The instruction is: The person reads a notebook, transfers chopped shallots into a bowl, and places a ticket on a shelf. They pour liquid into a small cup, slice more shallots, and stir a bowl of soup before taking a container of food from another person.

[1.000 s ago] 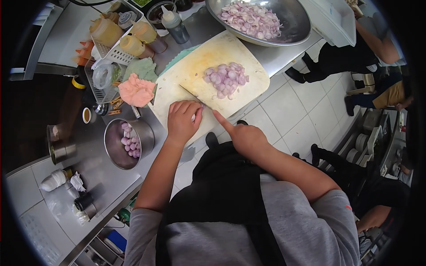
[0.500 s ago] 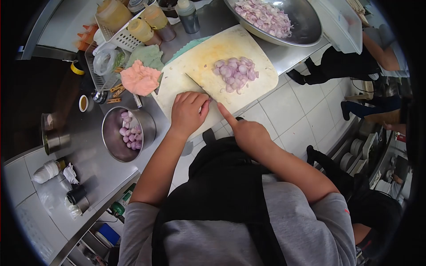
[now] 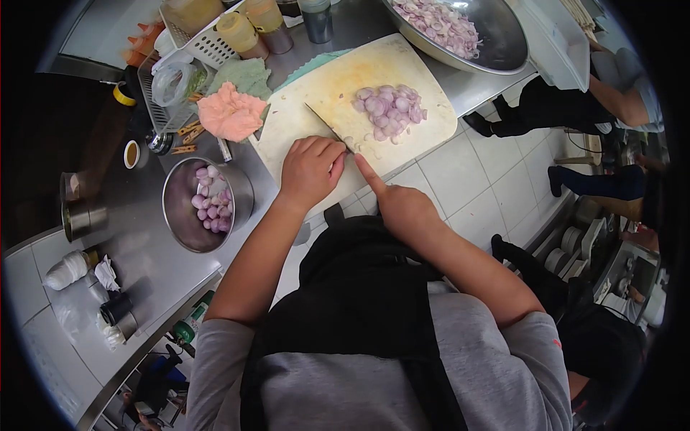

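A dark-bladed knife [image 3: 325, 123] stands on edge on the pale cutting board [image 3: 295, 129]. My right hand [image 3: 404, 206] is wrapped round its handle, with the index finger stretched along the blade. Just left of the blade, my left hand [image 3: 311, 169] rests on the board with curled fingers; what they press on is mostly hidden, perhaps a shallot. Thin slices lie right beside the blade, and a pile of sliced shallots [image 3: 390, 111] sits to the upper right. A steel pot [image 3: 176, 208] at left holds several peeled shallots [image 3: 213, 200].
A large steel bowl [image 3: 503, 36] of sliced shallots is at the top. A pink cloth [image 3: 231, 113], a green cloth [image 3: 244, 77] and sauce bottles [image 3: 241, 36] lie beyond the board. Other people's legs [image 3: 532, 108] show at right, past the counter edge.
The view has shifted slightly. Both hands remain close together at the knife, and a few more loose slices show beside the blade.
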`<control>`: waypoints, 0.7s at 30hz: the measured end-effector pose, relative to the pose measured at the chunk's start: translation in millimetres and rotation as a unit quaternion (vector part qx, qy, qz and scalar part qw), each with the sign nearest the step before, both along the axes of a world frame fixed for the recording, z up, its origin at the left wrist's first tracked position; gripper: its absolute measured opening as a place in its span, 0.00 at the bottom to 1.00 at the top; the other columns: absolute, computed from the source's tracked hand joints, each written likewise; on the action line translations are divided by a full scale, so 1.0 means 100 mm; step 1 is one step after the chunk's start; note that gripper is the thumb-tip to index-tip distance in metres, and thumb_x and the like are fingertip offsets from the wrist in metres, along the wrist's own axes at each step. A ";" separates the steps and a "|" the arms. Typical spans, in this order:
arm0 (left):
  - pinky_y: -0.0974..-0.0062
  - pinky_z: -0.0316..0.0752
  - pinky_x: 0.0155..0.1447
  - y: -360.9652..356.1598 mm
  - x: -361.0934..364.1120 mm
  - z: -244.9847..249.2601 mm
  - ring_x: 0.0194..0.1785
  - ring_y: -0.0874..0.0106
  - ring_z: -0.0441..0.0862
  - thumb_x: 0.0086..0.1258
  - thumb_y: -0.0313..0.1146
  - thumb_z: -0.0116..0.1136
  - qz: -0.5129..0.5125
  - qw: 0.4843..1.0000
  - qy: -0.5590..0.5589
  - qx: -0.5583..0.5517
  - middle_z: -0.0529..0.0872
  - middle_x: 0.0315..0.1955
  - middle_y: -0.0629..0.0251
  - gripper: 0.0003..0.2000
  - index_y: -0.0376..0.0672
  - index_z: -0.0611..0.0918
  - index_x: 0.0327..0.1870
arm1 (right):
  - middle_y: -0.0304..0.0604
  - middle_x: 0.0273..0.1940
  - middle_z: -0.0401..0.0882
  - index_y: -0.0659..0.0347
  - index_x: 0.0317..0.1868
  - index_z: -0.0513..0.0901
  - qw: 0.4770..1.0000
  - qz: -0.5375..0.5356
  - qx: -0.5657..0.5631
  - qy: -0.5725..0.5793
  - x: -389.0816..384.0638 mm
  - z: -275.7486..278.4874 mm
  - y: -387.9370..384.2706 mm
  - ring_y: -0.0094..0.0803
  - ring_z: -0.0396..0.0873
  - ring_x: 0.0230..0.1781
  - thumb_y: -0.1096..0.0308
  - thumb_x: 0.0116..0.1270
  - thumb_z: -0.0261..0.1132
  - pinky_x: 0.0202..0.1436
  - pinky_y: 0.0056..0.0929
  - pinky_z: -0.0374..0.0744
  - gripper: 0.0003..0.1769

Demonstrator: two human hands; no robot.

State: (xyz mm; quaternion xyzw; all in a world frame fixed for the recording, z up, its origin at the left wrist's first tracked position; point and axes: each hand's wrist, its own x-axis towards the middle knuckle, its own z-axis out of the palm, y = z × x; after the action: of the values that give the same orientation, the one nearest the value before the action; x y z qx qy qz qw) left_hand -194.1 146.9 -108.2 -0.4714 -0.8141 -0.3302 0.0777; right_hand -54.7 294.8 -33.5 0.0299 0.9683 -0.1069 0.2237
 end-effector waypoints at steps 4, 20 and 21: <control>0.66 0.76 0.50 -0.03 -0.03 -0.01 0.44 0.65 0.84 0.58 0.27 0.68 -0.008 1.000 0.009 -0.003 0.86 0.35 0.69 0.07 0.46 0.85 0.37 | 0.46 0.24 0.84 0.51 0.84 0.40 0.999 -0.006 -0.008 -0.041 0.00 0.20 0.03 0.38 0.85 0.21 0.75 0.63 0.59 0.23 0.38 0.83 0.53; 0.66 0.77 0.46 -0.06 -0.04 -0.03 0.43 0.65 0.84 0.58 0.27 0.68 -0.017 1.000 0.005 0.012 0.87 0.35 0.69 0.07 0.46 0.84 0.37 | 0.47 0.21 0.82 0.52 0.84 0.41 0.999 -0.027 -0.018 -0.004 -0.01 0.02 -0.10 0.41 0.83 0.19 0.76 0.62 0.59 0.24 0.41 0.82 0.53; 0.66 0.77 0.46 -0.06 -0.04 -0.03 0.43 0.65 0.84 0.58 0.27 0.68 -0.016 1.000 0.005 0.012 0.87 0.35 0.69 0.07 0.46 0.84 0.37 | 0.47 0.20 0.81 0.52 0.84 0.41 1.000 -0.020 -0.004 0.009 -0.03 -0.02 -0.11 0.42 0.81 0.18 0.75 0.61 0.59 0.25 0.42 0.81 0.54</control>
State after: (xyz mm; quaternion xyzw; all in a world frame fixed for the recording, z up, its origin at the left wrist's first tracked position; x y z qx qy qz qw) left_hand -197.9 141.0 -111.2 -0.4847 -0.8022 -0.3388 0.0821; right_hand -57.9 284.1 -35.7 0.0474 0.9692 -0.1151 0.2125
